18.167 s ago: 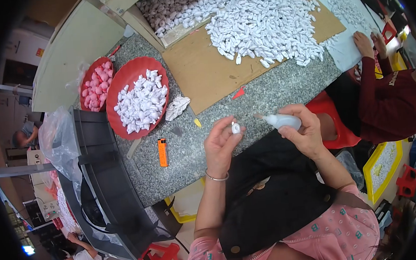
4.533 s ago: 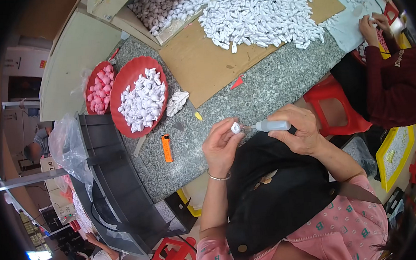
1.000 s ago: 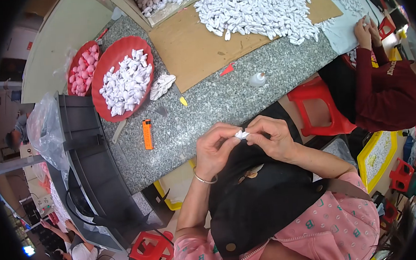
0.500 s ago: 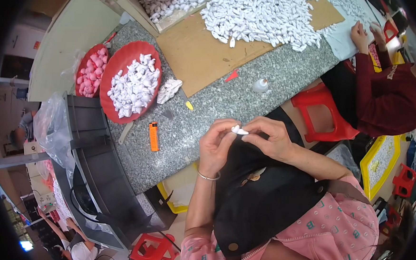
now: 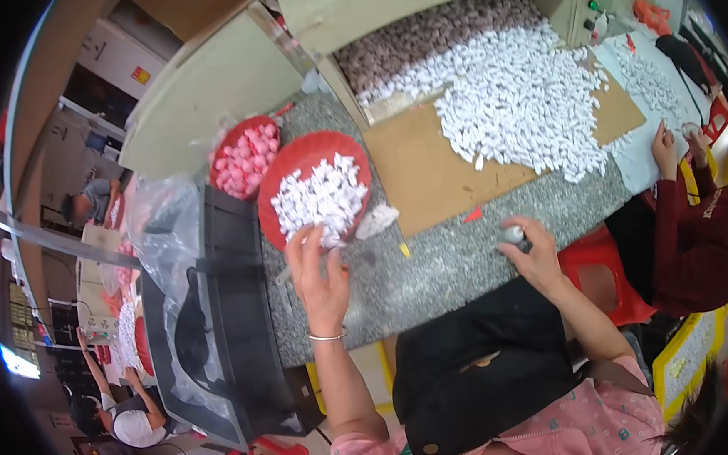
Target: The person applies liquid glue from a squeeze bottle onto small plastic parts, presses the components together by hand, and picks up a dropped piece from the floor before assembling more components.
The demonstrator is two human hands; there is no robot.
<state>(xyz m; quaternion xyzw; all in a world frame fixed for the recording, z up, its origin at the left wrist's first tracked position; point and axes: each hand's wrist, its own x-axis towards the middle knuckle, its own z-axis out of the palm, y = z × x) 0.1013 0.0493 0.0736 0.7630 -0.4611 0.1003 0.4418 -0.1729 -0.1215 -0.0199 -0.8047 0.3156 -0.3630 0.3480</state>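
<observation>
White pieces (image 5: 511,106) heaped on cardboard (image 5: 415,178), far side of the desk (image 5: 437,265); more piled in the large red bowl (image 5: 293,154). Smaller red bowl (image 5: 245,122) with pink pieces (image 5: 247,161) sits just beyond it. Left hand (image 5: 324,298) is at the near rim of the large bowl, fingers spread wide beside the pieces; whether one is touched can't be told. Right hand (image 5: 541,260) is at the small bottle (image 5: 512,234), fingers narrowed around it; firm grip can't be confirmed. Crumpled white wad (image 5: 378,221) by the bowl, then red scrap (image 5: 473,214) and yellow scrap (image 5: 404,250) on the desk. Handling notes: left fingers are best kept above the pile so pieces aren't pushed over the rim. Single piece should be pinched lightly. Bottle should be taken by its body, unsqueezed, tip kept off fingers and desk.
</observation>
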